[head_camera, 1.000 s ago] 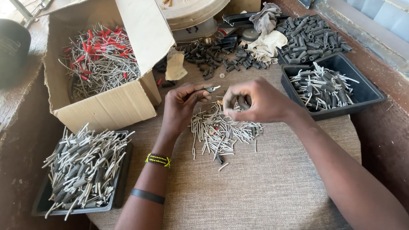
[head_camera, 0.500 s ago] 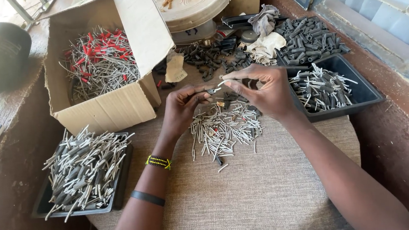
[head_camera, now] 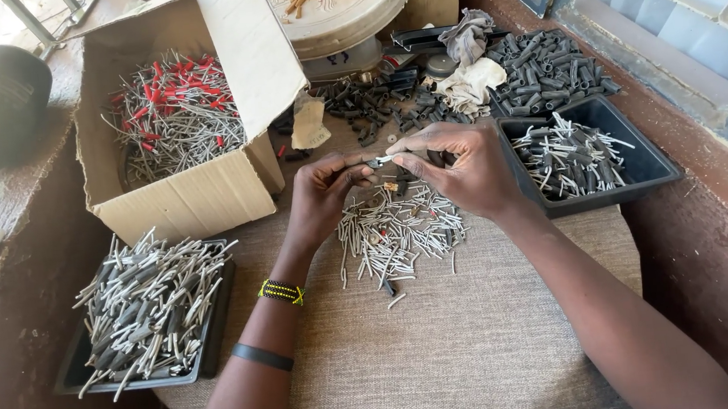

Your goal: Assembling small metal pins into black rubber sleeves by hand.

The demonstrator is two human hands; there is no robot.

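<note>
My left hand and my right hand meet above a loose pile of short grey pins on the woven table cover. Together they pinch a small grey pin with a dark sleeve between the fingertips, each hand on one end. The left wrist wears a yellow-and-black beaded band, and a dark band sits further up the forearm.
A cardboard box of grey and red-tipped wires stands at back left. One black tray of grey pieces sits at left, another black tray at right. Black sleeves, a rag and a round beige lid lie behind. A brick ledge borders the right.
My right hand has risen from the pile towards the left hand, and both now hold one small piece between them. The left hand stays almost where it was.
</note>
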